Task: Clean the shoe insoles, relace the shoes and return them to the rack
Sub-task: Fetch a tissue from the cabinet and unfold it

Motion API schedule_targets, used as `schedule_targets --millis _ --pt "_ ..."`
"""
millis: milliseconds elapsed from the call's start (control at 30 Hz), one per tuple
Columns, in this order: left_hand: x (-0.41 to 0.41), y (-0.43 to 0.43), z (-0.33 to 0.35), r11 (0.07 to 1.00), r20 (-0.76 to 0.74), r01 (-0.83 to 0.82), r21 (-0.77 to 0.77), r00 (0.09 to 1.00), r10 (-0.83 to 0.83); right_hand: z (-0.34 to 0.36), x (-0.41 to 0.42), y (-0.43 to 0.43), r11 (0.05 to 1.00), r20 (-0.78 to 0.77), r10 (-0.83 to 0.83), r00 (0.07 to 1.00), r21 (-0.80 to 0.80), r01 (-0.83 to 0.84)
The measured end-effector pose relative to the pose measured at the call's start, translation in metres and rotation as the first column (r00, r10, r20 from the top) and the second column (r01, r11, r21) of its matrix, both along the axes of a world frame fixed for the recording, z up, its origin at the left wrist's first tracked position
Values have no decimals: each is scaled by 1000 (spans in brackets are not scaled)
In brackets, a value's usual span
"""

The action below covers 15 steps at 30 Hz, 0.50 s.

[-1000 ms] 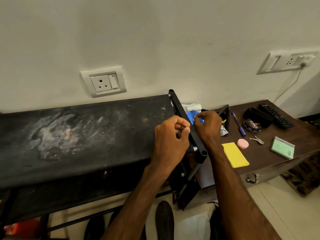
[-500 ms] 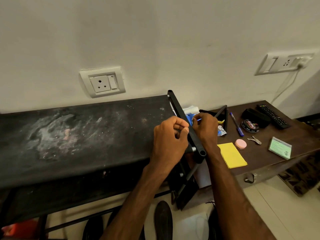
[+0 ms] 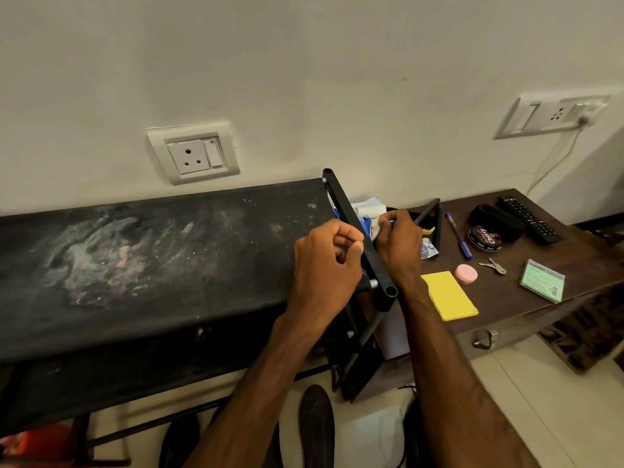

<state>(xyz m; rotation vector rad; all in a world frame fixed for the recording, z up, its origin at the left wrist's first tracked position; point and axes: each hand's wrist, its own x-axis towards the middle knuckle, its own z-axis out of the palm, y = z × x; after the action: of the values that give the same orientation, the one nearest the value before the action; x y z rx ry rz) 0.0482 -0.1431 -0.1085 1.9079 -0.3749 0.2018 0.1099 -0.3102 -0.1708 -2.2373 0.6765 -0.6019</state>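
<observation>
1. Shoe rack (image 3: 152, 258): its black fabric top, smeared with pale dust, runs from the left edge to the centre of the frame. Its black end bar (image 3: 344, 204) slants down through the centre.
2. My left hand (image 3: 329, 265): just left of the end bar, over the right end of the rack top. Fingers curled in tight, thumb tip against forefinger. Whether anything is pinched there I cannot tell.
3. My right hand (image 3: 398, 248): just right of the end bar, fingers curled narrow, tips at a white and blue cloth bundle (image 3: 366, 211) beyond the bar. Whether it has a hold on the bundle: cannot tell.
4. Footwear: bottom centre of the frame, on the floor below the rack. One dark sole-shaped piece (image 3: 315, 427), shoe or insole not resolved. A white shoe (image 3: 374, 434) lies just right of it.
5. Brown table (image 3: 580, 255), right of the frame. On it: yellow note pad (image 3: 449, 295), pink round tin (image 3: 466, 274), keys (image 3: 493, 266), green card (image 3: 542, 280), blue pen (image 3: 457, 235), polish tin (image 3: 484, 238), remote control (image 3: 526, 219).
6. Wall: socket (image 3: 192, 153) above the rack; switch plate (image 3: 553, 114) at upper right, with a cable hanging from it.
</observation>
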Motion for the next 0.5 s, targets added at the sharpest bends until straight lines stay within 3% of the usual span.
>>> schedule_targets --millis 500 --pt "1 0 -1 1000 -3 2 9 1000 -2 4 -2 -2 995 -52 -6 999 97 11"
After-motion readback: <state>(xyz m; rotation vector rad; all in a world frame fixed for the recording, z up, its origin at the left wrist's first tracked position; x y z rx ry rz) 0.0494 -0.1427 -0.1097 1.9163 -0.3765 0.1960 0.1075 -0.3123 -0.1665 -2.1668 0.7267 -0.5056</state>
